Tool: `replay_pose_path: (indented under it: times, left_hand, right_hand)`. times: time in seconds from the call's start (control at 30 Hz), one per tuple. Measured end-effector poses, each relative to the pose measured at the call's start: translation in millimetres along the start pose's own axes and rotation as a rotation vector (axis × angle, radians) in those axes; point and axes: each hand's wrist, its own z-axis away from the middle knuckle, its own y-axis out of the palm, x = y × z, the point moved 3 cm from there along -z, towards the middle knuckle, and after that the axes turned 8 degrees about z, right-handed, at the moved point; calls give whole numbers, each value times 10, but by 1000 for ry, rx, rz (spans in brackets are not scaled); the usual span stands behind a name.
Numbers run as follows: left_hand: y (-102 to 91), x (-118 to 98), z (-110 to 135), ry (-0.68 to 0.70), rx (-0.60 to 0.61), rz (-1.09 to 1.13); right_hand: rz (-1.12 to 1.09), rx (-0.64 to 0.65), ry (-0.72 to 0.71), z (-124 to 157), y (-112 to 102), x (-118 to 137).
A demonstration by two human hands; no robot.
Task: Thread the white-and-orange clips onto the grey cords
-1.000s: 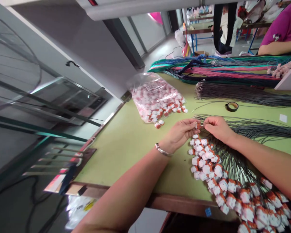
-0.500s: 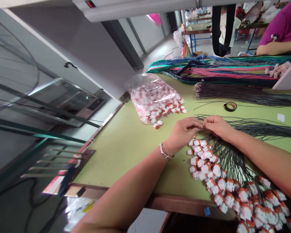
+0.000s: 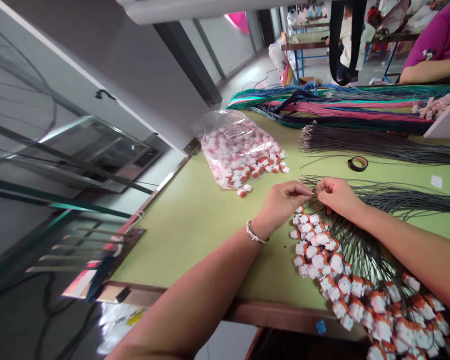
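My left hand (image 3: 288, 200), with a bracelet (image 3: 255, 233) at its wrist, pinches something tiny at its fingertips. Close to its right, my right hand (image 3: 335, 196) is also closed in a pinch; a small dark end shows between the two hands. What each holds is too small to make out. Below them spreads a heap of white and orange figure charms (image 3: 335, 262) fixed to dark cords (image 3: 360, 245). Behind my right hand lies a bundle of loose dark cords (image 3: 408, 199).
A clear plastic bag (image 3: 234, 142) of white and orange charms lies at the back left, some spilling out. A black tape roll (image 3: 358, 163), a grey cord bundle (image 3: 375, 144) and coloured cords (image 3: 322, 107) lie further back. Another person's arm (image 3: 431, 69) rests at the far right.
My two hands have drawn slightly apart at the fingertips, opening a small gap with a dark end showing in it. The view has shifted a little; the charms and bag stay put.
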Motion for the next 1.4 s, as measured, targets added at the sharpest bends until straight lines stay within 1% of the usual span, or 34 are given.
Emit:
replay_pose_path:
  times: [0.13, 0.23, 0.33, 0.43, 0.6, 0.77, 0.83, 0.93, 1.03, 1.2, 1.3, 1.37, 1.4]
  left_hand:
    - [3, 4, -12, 20, 11, 36]
    - [7, 35, -15, -38, -29, 92]
    - [15, 43, -5, -79, -74, 81]
    - [30, 1, 2, -46, -68, 29]
    - [53, -57, -5, 65, -20, -71]
    - [52, 1, -6, -24, -57, -18]
    - [57, -12, -5, 7, -53, -46]
    - [78, -51, -7, 116, -30, -160]
    - [99, -44, -15, 164, -19, -212]
    - [128, 16, -26, 117, -12, -160]
    - [81, -44, -20, 133, 8, -161]
    - [3, -127, -10, 99, 77, -176]
    - [-42, -176, -3, 68, 139, -189]
  right_hand:
    - [14, 15, 2, 0, -7, 12]
    - [-10, 14, 34, -17, -17, -1]
    - [-36, 20, 67, -34, -19, -17]
    - [-60, 22, 66, -47, -19, -32]
    - [-58, 38, 41, -56, -17, -55]
    - [-83, 35, 63, -73, -11, -73]
    - [-90, 44, 64, -82, -5, -76]
    - [-91, 48, 59, -87, -3, -70]
    - [-85, 44, 54, -80, -5, -61]
    - [-59, 39, 39, -62, 9, -55]
    - [-91, 82, 40, -49, 0, -29]
    - [-106, 88, 30, -61, -44, -6]
    - [-97, 53, 11, -79, -87, 1]
